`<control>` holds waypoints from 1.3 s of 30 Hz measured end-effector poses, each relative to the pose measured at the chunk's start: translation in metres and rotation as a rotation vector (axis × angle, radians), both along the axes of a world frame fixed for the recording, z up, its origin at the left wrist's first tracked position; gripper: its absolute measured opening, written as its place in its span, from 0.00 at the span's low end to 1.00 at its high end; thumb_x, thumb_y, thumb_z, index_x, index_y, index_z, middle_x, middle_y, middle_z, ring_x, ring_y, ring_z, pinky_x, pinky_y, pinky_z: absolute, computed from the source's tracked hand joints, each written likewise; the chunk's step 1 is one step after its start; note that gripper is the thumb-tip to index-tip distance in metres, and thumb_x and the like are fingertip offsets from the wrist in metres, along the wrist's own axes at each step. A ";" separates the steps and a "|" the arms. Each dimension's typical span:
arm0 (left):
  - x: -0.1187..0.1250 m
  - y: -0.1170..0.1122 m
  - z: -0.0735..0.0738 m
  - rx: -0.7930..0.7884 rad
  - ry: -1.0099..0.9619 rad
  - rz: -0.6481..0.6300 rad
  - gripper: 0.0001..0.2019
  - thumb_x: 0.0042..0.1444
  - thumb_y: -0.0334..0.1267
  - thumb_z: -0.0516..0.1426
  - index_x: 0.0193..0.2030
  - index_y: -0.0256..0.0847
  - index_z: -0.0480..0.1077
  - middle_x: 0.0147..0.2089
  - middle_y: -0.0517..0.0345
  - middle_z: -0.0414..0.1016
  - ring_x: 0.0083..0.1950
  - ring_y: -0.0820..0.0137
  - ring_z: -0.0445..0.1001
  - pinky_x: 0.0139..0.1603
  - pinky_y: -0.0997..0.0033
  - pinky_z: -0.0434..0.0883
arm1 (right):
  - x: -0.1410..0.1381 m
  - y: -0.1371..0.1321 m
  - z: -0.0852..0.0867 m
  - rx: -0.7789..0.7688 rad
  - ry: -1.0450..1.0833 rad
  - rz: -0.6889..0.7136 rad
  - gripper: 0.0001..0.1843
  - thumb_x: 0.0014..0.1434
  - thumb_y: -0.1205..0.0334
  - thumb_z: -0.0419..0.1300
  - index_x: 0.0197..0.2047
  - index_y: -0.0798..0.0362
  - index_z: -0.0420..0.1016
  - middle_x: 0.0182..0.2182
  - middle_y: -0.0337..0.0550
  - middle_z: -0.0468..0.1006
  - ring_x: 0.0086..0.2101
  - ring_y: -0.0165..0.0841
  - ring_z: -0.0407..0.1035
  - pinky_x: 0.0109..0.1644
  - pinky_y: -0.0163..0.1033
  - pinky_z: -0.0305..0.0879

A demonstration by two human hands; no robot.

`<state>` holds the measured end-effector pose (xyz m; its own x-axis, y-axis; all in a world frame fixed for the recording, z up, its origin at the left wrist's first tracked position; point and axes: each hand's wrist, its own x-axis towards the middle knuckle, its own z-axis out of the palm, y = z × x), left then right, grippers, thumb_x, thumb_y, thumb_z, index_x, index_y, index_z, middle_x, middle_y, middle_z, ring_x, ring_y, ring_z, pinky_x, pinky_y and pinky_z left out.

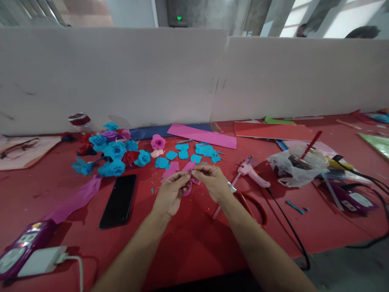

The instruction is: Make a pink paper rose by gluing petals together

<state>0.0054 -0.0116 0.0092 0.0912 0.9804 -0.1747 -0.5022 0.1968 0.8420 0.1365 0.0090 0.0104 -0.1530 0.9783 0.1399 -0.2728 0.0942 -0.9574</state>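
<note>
My left hand and my right hand meet over the middle of the table, fingertips pinched together. Between them is a small magenta crepe-paper piece, mostly hidden by the fingers. Magenta paper petals lie under and just behind my hands. Beyond them are several loose blue petals and a finished pink paper rose. Red-handled scissors lie partly beneath my right forearm. To the right of that hand rests a pink glue gun with its cord trailing towards me.
A bunch of blue, red and purple paper flowers lies left, near a black phone and a purple power strip. Right are a cup in a plastic bag and another power strip. A white partition borders the back.
</note>
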 end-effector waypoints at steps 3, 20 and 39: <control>0.001 -0.001 0.000 0.038 0.078 0.033 0.04 0.44 0.34 0.64 0.27 0.36 0.76 0.24 0.61 0.71 0.24 0.81 0.65 0.24 0.81 0.59 | -0.003 -0.001 -0.003 0.019 -0.061 -0.064 0.03 0.47 0.63 0.64 0.25 0.53 0.76 0.24 0.36 0.71 0.25 0.26 0.62 0.30 0.33 0.60; 0.006 -0.004 -0.007 0.191 0.413 0.281 0.07 0.43 0.37 0.64 0.32 0.42 0.79 0.35 0.57 0.78 0.38 0.70 0.74 0.43 0.71 0.69 | -0.012 -0.006 -0.015 0.180 -0.192 -0.219 0.04 0.52 0.63 0.60 0.27 0.52 0.75 0.27 0.38 0.71 0.30 0.30 0.66 0.36 0.36 0.63; 0.004 -0.007 -0.013 0.213 0.500 0.384 0.07 0.43 0.39 0.63 0.31 0.42 0.78 0.32 0.57 0.78 0.35 0.69 0.74 0.39 0.70 0.70 | -0.018 -0.015 -0.005 0.278 -0.299 -0.294 0.05 0.53 0.66 0.59 0.28 0.52 0.76 0.28 0.40 0.72 0.30 0.30 0.66 0.34 0.36 0.62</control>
<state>0.0098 -0.0182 -0.0034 -0.3134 0.9447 0.0962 -0.0422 -0.1151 0.9925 0.1181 -0.0060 0.0051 0.0504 0.9179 0.3936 0.0862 0.3886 -0.9173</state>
